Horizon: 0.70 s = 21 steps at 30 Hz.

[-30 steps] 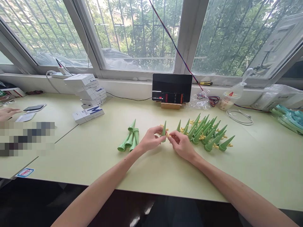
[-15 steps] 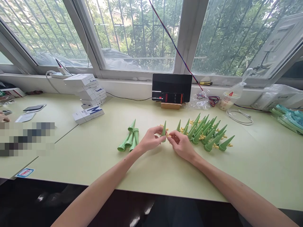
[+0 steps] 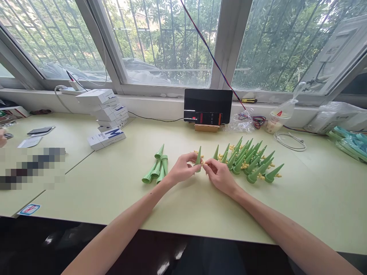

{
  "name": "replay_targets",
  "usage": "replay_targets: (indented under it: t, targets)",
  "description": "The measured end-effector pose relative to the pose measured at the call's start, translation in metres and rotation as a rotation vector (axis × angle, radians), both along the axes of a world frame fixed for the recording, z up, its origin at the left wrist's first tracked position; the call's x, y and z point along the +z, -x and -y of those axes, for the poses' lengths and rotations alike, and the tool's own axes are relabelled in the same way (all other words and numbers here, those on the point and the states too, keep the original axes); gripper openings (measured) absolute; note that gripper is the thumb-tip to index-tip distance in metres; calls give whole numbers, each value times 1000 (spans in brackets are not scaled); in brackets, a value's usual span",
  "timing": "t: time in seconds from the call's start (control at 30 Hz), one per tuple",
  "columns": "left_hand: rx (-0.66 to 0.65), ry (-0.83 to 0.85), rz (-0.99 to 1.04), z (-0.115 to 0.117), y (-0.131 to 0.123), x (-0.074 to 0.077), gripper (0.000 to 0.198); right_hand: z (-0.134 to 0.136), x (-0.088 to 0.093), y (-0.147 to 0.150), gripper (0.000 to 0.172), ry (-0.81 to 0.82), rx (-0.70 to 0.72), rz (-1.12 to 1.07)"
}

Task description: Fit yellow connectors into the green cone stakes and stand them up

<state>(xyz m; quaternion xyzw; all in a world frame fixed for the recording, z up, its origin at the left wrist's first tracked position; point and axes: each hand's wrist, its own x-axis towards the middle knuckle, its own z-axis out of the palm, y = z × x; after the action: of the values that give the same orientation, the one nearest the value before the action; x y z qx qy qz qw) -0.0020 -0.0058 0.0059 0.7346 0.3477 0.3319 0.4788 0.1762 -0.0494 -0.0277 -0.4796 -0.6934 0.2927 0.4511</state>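
My left hand [image 3: 181, 170] is closed round a green cone-shaped spike [image 3: 198, 156], holding it point up above the pale green table [image 3: 114, 187]. My right hand [image 3: 219, 175] pinches a small yellow piece [image 3: 204, 163] against the base of that spike. To the right of my hands lies a cluster of several green spikes [image 3: 249, 162] with yellow bits among them. To the left lies a smaller pile of green spikes [image 3: 157, 168] on their sides.
A dark tablet [image 3: 208, 104] and a phone [image 3: 208, 118] stand on a wooden holder at the window sill. White boxes [image 3: 106, 114] are stacked at the back left. A cup in a plastic bag [image 3: 279, 116], a white cable [image 3: 289, 141] and teal parts [image 3: 348, 143] lie at the right. Another person's hand [image 3: 2, 137] shows at the far left.
My hands have barely moved, still joined at the spike. The other person's hand at the far left has drawn back toward the edge of the view.
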Motion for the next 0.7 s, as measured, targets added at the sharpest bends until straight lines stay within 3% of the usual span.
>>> replay_targets:
  t: [0.23, 0.7]
  targets:
    - [1, 3, 1, 0, 0, 0, 18, 0, 1, 1, 20, -14, 17, -36]
    - [-15, -78, -32, -1, 0, -4, 18, 0, 1, 0, 29, 22, -20, 32]
